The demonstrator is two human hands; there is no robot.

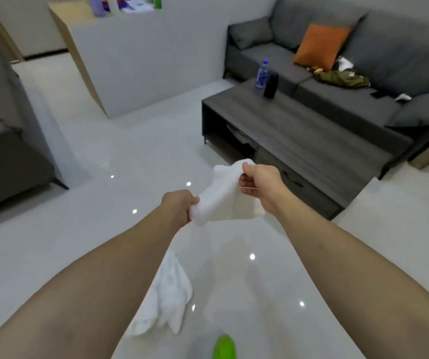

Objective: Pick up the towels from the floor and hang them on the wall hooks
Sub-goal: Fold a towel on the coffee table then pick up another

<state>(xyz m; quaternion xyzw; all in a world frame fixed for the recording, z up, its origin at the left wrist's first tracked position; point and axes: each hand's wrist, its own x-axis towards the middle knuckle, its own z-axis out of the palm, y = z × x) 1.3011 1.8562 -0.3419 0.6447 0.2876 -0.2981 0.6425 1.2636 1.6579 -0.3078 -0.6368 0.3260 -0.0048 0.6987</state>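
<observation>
A white towel [225,195] is stretched in the air between both hands, above the glossy floor. My left hand [179,206] grips its lower left corner. My right hand [258,183] pinches its upper right edge. A second white towel [166,299] lies crumpled on the floor below, partly hidden by my left forearm. No wall hooks are in view.
A dark grey coffee table [299,141] stands to the right, with a water bottle [262,73] and a black cylinder [271,85] on it. Behind it is a grey sofa [363,97] with an orange cushion. A white counter [140,63] stands ahead. A green slipper [224,347] shows at the bottom.
</observation>
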